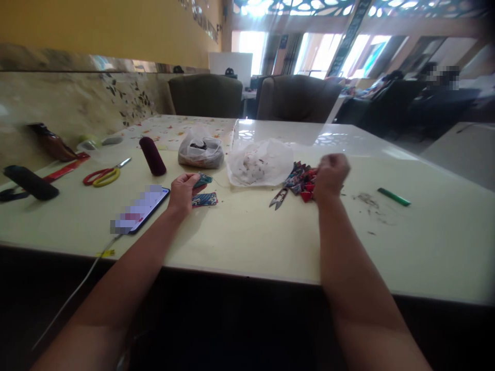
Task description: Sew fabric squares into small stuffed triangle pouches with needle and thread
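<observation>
My left hand point(183, 191) pinches a small teal patterned piece of fabric point(203, 180). A fine thread leads from this fabric towards the right, and its far end is lost to view. Just below lies a blue patterned fabric strip point(205, 199) on the table. My right hand point(334, 169) is raised with its fingers closed together, slightly blurred; what they hold, if anything, cannot be made out. Beside and partly behind it is a heap of red and blue patterned fabric pieces point(297, 178). Thread snips point(279, 199) rest at the heap's near left side.
White plastic bags, one spread out point(260, 164) and one bunched point(201, 150), stand beyond my hands. Leftward are a maroon cylinder point(153, 156), red-and-yellow scissors point(103, 176), a phone point(149, 208) with a cable and a dark cylinder point(31, 182). A green strip point(393, 197) lies right, near dark scraps.
</observation>
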`<state>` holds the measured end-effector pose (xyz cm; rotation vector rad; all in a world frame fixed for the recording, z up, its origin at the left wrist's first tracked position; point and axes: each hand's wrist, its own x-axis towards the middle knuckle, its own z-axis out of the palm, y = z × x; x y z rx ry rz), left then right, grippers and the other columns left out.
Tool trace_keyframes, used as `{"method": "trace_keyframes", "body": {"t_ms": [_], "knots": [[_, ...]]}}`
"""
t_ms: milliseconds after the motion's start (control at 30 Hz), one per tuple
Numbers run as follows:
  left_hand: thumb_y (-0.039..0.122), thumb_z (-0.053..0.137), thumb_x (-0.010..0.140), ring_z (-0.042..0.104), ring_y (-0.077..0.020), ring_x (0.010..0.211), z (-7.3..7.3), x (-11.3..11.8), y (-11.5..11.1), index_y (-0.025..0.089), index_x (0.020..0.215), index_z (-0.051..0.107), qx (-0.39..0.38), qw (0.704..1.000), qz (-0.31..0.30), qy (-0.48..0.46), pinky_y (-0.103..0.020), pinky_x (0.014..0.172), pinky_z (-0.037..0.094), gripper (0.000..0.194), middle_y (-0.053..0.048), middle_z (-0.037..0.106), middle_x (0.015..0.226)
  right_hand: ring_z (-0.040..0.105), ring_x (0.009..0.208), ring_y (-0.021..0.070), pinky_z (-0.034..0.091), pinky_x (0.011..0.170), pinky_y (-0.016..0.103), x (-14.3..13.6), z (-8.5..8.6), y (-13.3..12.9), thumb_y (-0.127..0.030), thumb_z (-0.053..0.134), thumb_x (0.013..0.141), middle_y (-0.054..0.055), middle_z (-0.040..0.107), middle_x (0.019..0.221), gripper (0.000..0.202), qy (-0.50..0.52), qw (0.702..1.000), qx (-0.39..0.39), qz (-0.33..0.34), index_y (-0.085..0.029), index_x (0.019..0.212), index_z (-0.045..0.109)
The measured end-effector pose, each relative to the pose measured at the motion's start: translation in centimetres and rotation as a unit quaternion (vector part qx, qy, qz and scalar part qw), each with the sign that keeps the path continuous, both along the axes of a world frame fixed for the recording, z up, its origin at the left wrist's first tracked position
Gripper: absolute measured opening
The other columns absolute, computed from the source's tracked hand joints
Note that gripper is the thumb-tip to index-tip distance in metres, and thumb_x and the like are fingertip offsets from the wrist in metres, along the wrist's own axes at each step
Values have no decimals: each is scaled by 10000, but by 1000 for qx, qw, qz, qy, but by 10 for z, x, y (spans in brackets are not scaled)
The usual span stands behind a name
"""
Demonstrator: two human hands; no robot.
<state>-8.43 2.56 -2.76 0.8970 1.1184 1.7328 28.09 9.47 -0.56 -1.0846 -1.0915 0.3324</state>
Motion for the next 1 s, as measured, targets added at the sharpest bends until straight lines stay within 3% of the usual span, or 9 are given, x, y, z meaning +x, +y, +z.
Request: {"method": "trace_keyframes", "body": {"t_ms": [33, 100, 200, 300, 367, 567, 733, 867, 1000], "knots": [[272, 769, 666, 681, -139, 785, 0, 3, -2, 137, 759, 631, -6, 1000, -18, 0, -326, 835, 572, 213, -6, 673, 760, 435, 544, 105, 374, 569, 272, -18, 0, -2, -93, 447, 877, -59, 407, 621, 174, -1, 999, -29, 20, -229, 770, 429], [295, 781, 664, 687, -154, 777, 0, 11, -8, 141, 780, 633, -23, 998, -52, 5, -324, 787, 577, 243, -19, 688, 778, 467, 502, 90, 391, 516, 242, -58, -3, -14, -156, 485, 885, -61, 459, 596, 121, -16, 986, -78, 148, -215, 781, 467], [343, 805, 656, 685, -170, 743, 0, 23, -16, 146, 819, 648, -49, 993, -101, 29, -310, 682, 571, 300, -35, 705, 803, 401, 425, 74, 332, 423, 206, -112, -11, -39, -281, 523, 899, -92, 420, 541, 76, -38, 924, -165, 343, -228, 856, 491], [377, 832, 646, 674, -154, 710, -1, 32, -22, 145, 820, 672, -53, 988, -135, 56, -271, 630, 551, 331, -29, 700, 798, 351, 424, 72, 264, 394, 206, -144, -19, -62, -413, 618, 859, -97, 391, 534, 205, -98, 873, -190, 438, -232, 922, 545], [376, 844, 639, 657, -132, 684, -1, 34, -24, 146, 804, 680, -49, 986, -145, 63, -247, 619, 539, 327, -15, 685, 777, 338, 448, 73, 247, 419, 219, -151, -23, -70, -426, 640, 833, -86, 404, 535, 228, -121, 864, -187, 452, -215, 891, 576], [380, 822, 673, 608, -125, 622, -2, 36, -26, 150, 787, 704, -45, 979, -165, 111, -230, 524, 483, 282, -18, 669, 738, 367, 541, 93, 269, 507, 238, -149, -25, -70, -401, 607, 805, -49, 433, 552, 240, -131, 873, -178, 436, -184, 717, 555], [310, 787, 682, 448, -76, 473, -1, 41, -30, 154, 688, 684, 2, 984, -98, 148, -217, 435, 325, 187, 17, 578, 583, 389, 625, 108, 302, 576, 242, -157, -27, -73, -366, 577, 812, -35, 438, 614, 227, -169, 867, -149, 445, -188, 687, 511], [320, 790, 669, 467, -80, 483, 2, 41, -31, 161, 695, 665, 4, 985, -99, 139, -217, 442, 344, 204, 14, 589, 606, 393, 643, 112, 318, 611, 254, -160, -32, -72, -393, 567, 837, -31, 452, 644, 267, -169, 881, -138, 420, -190, 682, 491], [379, 763, 712, 546, -111, 519, 5, 33, -27, 178, 785, 663, -3, 988, -38, 150, -224, 449, 405, 237, 0, 638, 671, 460, 702, 141, 377, 672, 280, -148, -26, -59, -377, 601, 849, 0, 547, 717, 216, -222, 897, -127, 362, -194, 749, 551]]}}
